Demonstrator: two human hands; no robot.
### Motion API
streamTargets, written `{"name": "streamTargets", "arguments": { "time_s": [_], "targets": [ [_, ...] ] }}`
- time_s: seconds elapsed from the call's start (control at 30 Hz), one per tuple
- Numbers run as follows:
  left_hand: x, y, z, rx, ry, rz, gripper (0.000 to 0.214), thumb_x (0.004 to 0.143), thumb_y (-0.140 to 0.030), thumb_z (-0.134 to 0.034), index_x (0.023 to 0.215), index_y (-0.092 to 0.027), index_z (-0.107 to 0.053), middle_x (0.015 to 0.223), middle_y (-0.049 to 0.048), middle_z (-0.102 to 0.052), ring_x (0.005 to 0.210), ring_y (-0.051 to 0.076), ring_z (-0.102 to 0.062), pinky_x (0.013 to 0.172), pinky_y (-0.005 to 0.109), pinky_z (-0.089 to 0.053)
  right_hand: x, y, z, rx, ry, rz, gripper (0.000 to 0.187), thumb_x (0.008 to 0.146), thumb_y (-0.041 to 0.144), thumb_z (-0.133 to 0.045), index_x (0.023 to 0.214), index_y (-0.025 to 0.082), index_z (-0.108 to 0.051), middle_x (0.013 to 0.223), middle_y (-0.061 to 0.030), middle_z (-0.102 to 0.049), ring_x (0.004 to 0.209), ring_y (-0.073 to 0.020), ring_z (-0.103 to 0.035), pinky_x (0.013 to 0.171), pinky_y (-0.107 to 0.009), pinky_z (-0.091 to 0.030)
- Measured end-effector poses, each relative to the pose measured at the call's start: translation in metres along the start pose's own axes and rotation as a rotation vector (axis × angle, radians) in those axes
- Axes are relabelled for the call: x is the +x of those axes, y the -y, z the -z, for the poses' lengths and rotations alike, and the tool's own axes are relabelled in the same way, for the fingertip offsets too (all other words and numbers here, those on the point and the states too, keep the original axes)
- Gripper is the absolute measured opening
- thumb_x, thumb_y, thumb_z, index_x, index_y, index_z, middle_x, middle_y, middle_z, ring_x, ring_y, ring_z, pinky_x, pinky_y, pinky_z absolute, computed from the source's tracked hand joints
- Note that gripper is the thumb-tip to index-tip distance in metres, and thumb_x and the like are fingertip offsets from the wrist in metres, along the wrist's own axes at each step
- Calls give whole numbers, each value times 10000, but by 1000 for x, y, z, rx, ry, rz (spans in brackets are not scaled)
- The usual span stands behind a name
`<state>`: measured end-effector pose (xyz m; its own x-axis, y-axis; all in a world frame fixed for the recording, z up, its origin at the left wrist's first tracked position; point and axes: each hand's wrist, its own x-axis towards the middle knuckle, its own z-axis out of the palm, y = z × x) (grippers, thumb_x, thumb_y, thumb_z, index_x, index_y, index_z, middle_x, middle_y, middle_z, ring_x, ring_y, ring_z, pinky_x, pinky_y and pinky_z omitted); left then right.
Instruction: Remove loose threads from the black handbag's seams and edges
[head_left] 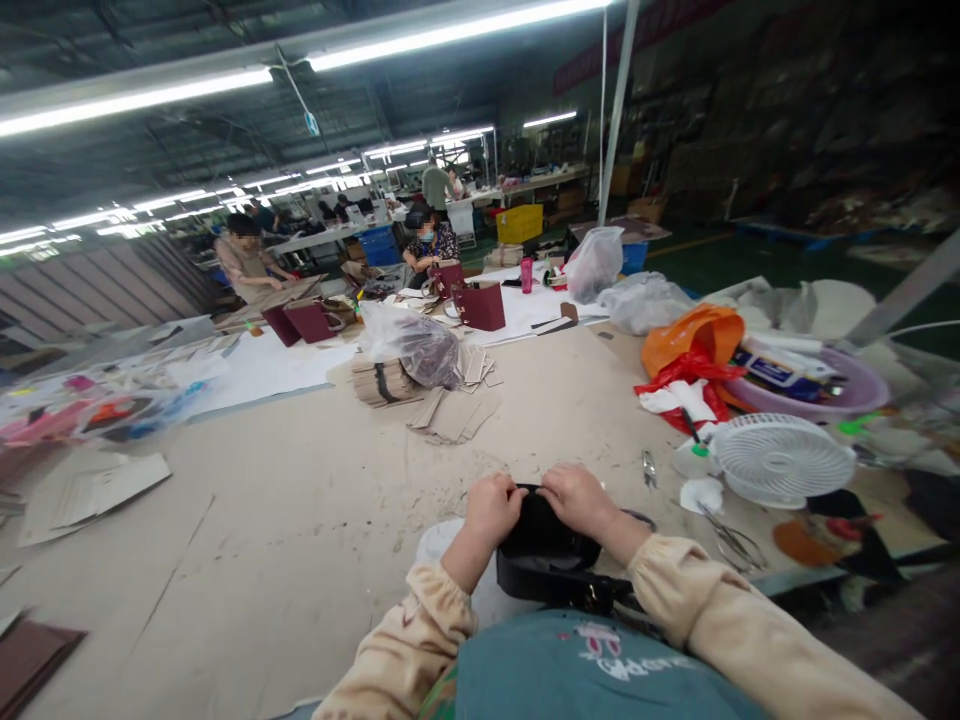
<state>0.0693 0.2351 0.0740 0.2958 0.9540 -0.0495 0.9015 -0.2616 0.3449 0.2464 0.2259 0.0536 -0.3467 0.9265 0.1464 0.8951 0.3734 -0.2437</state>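
A small black bag (546, 545) with a strap and metal buckle rests at the near edge of the cardboard-covered table (300, 500), right in front of my body. My left hand (491, 507) is closed on its upper left edge. My right hand (576, 497) is closed on its upper right edge, fingers curled over the top. What lies inside the bag is hidden.
A white fan (780, 460), small scissors (649, 468) and a red-and-orange plastic bag (694, 360) lie to the right. Stacked card pieces (442, 400) and a clear bag (416, 345) sit mid-table. Maroon paper bags (480, 303) and seated workers (251, 260) are farther back.
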Motion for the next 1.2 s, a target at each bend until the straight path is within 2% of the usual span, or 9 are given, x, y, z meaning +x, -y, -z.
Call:
{"name": "streamTargets", "arguments": {
  "time_s": [0.13, 0.33, 0.43, 0.63, 0.97, 1.2],
  "targets": [
    [-9, 5, 5, 10, 23, 21, 298, 763, -472, -584, 808, -193, -678, 854, 48, -680, 819, 177, -609, 746, 274, -437, -4, -2, -1, -3, -34, 5, 244, 882, 278, -442, 733, 181, -609, 762, -55, -627, 806, -178, -542, 731, -286, -366],
    [-4, 3, 5, -14, -38, -44, 210, 738, -406, -637, 802, -213, -688, 1170, 35, -616, 1001, 188, -582, 880, 295, -429, -4, -10, -4, 18, -68, 1, 228, 868, 269, -460, 710, 178, -597, 744, -63, -617, 773, -183, -540, 708, -292, -361],
    [5, 1, 3, -13, -9, -25, 148, 784, -324, -592, 792, -211, -686, 1077, 26, -657, 952, 161, -596, 848, 268, -438, -4, -12, -7, 27, -86, -10, 222, 866, 270, -466, 710, 181, -597, 746, -63, -615, 771, -183, -540, 704, -292, -359],
    [19, 4, 0, 23, -4, -29, 170, 815, -271, -533, 750, -183, -663, 822, 33, -674, 808, 145, -596, 748, 250, -427, -6, -12, -6, 44, -101, -25, 214, 861, 289, -480, 720, 183, -602, 750, -61, -617, 775, -180, -537, 705, -290, -358],
    [25, 12, -10, -28, -24, -10, 173, 797, -282, -541, 698, -183, -643, 791, 9, -662, 767, 122, -578, 715, 234, -412, -7, -10, -3, 47, -92, -8, 229, 868, 288, -463, 705, 187, -589, 735, -55, -605, 767, -175, -532, 712, -283, -356],
    [30, 12, -11, -34, 10, 16, 201, 785, -318, -534, 695, -185, -656, 748, 12, -670, 737, 138, -590, 687, 240, -421, -6, -10, -3, 49, -83, -3, 237, 869, 282, -454, 699, 185, -586, 733, -59, -605, 770, -173, -528, 724, -279, -353]
  ]
}}
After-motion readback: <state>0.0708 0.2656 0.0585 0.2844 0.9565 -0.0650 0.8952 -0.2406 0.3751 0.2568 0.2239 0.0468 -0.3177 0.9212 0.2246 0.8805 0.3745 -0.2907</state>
